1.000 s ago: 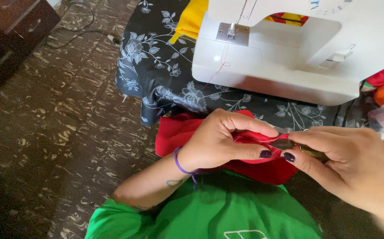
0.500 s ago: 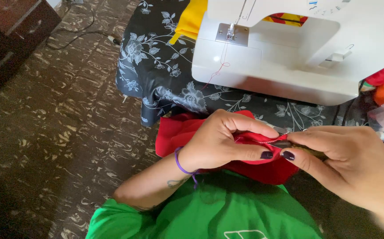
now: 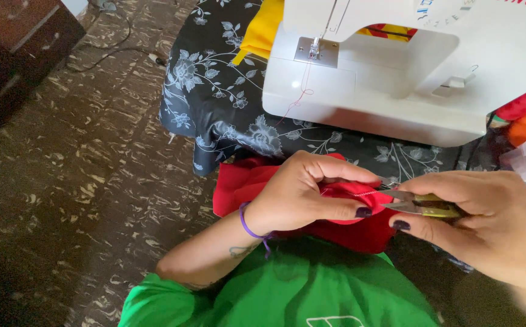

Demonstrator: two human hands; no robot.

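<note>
Thread trimming is in hand: the left hand [image 3: 302, 197] pinches the red fabric [image 3: 360, 227] just off the desk's near edge, below the sewing machine [image 3: 396, 79], while the right hand [image 3: 487, 224] grips small snips [image 3: 417, 204], blades at a taut thread. The next cut needs the blades clear of the cloth.

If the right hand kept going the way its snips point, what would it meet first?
Probably the red cloth pinched in the left hand: the right hand aims the thread snips left, blade tips just short of it. Depth is unclear.
</note>
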